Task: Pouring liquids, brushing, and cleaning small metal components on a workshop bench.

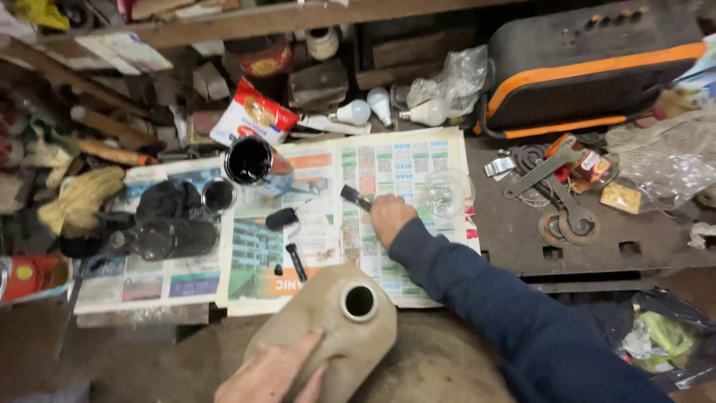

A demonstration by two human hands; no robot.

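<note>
My right hand (389,216), in a dark blue sleeve, reaches over the spread newspaper (403,160) and grips a small dark brush (356,198) that points up and left. At the bottom of the view my left hand (277,373) lies flat on a tan plastic jug (328,336) with a round open mouth (359,301). A tin of black paint (250,160) stands open on the paper above them. A small black brush-like tool (296,261) and a black lump (280,218) lie on the paper between the tin and the jug.
A clear glass bowl (446,192) sits right of my right hand. Bulbs (355,112), a snack packet (252,113), gloves (78,198) and a dark bottle (160,237) crowd the back and left. An orange-trimmed black case (589,67) and metal discs (570,224) lie right.
</note>
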